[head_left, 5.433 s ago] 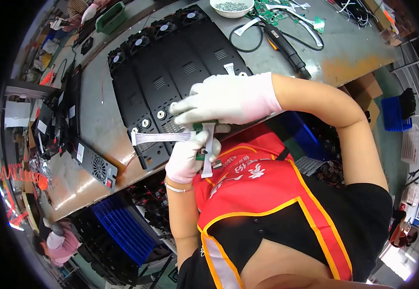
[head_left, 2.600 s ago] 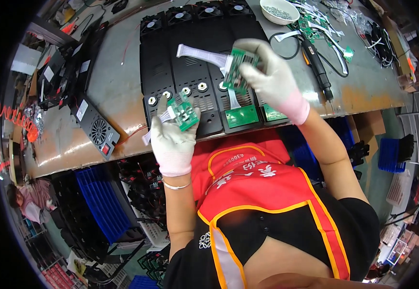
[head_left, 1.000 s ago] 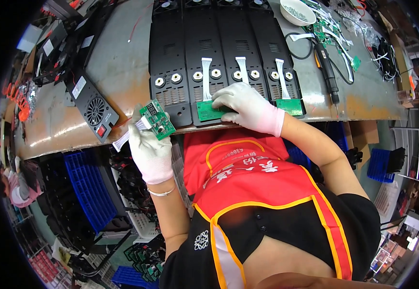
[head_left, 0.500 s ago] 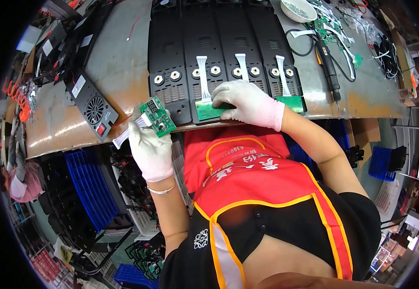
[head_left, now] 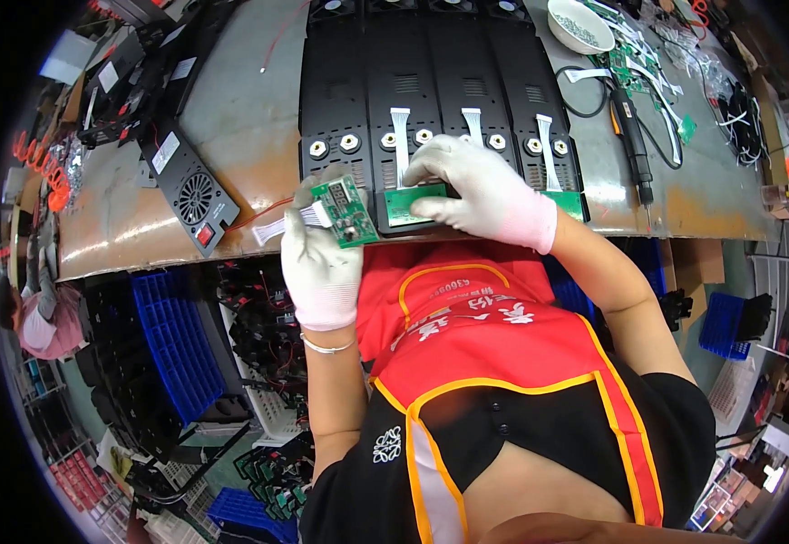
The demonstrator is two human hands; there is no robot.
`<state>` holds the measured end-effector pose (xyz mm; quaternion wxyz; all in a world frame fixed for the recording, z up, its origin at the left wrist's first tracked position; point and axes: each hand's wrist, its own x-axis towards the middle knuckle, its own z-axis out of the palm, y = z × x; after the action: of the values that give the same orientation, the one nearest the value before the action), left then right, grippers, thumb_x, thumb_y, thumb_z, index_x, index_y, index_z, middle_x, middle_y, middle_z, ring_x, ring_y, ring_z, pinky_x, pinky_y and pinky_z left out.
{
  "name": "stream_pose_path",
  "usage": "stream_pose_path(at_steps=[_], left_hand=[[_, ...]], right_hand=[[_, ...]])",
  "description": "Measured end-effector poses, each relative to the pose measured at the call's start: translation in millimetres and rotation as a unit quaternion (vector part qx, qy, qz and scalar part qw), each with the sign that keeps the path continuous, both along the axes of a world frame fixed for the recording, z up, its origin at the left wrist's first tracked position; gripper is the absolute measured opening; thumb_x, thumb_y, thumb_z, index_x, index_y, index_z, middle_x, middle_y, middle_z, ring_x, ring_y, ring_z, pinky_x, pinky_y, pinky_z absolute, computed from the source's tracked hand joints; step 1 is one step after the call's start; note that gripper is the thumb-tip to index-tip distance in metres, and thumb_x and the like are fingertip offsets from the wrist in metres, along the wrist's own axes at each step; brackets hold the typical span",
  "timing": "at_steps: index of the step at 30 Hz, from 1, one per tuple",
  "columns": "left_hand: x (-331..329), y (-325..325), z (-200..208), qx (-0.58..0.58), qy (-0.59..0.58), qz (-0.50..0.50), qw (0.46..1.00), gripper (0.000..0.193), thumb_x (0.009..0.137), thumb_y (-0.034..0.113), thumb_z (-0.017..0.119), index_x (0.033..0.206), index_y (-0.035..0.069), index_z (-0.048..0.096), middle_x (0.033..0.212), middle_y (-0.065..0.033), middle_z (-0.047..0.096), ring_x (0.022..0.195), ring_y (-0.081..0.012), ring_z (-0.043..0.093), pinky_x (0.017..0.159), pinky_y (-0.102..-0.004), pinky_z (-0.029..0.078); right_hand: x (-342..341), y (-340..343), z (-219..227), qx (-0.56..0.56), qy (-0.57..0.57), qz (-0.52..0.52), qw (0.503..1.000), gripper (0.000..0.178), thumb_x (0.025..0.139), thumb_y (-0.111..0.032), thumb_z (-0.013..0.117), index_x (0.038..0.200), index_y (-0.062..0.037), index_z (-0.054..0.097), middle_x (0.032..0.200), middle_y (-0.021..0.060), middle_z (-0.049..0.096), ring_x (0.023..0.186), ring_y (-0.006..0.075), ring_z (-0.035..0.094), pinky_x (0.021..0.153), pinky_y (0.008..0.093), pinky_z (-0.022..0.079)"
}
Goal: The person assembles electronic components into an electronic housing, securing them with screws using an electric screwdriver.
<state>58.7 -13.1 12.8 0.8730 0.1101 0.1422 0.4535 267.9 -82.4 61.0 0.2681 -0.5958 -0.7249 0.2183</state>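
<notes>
A row of black cases [head_left: 440, 82] lay side by side on the worn workbench [head_left: 231, 118], and everything else can be placed from that row. The person's right hand [head_left: 476, 186], in a white glove, pressed down on a green circuit board [head_left: 410, 203] at the near edge of the row, about the middle case. Its fingers were spread flat on the board, not curled round it. Just right of that, on the last case, another green board [head_left: 569, 205] already sat in place. White ribbon cables [head_left: 401, 136] ran up from the near edge on three cases, so those looked partly done.

The left hand [head_left: 322, 249], also gloved, was at the near left corner of the row. Its fingers gripped a small green board with a ribbon cable [head_left: 342, 208], held up off the bench. That one was not yet fitted, and the left case looked bare of a board.

Right of the row lay an electric screwdriver [head_left: 630, 136], untouched, and a white bowl of screws [head_left: 579, 24] stood beyond it. So screwing down seemed left to do.
</notes>
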Motion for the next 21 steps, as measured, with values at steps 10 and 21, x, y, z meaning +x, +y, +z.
stream_pose_path(at_steps=[10,21], left_hand=[[-4.9,-34.9,-8.3,0.087,0.011,-0.008,0.996,0.047,0.098,0.042,0.048,0.129,0.007,0.047,0.132,-0.0162,0.049,0.115,-0.0290,0.053,0.100,-0.0450,0.042],[-50.5,-16.5,-33.3,0.061,0.350,0.161,0.921,0.040,0.099,0.026,0.049,0.130,0.002,0.042,0.119,-0.0119,0.052,0.093,-0.0197,0.055,0.084,-0.0380,0.049]], right_hand=[[-39.6,-17.0,3.3,-0.037,0.195,-0.071,0.978,0.014,0.083,-0.006,0.061,0.094,-0.0009,0.067,0.080,0.0065,0.068,0.070,0.0096,0.064,0.064,0.0251,0.051],[-6.6,52.6,29.4,0.401,-0.202,-0.063,0.891,0.012,0.074,-0.015,0.066,0.085,-0.0127,0.061,0.074,0.0036,0.057,0.065,0.0208,0.062,0.051,0.0320,0.049]])
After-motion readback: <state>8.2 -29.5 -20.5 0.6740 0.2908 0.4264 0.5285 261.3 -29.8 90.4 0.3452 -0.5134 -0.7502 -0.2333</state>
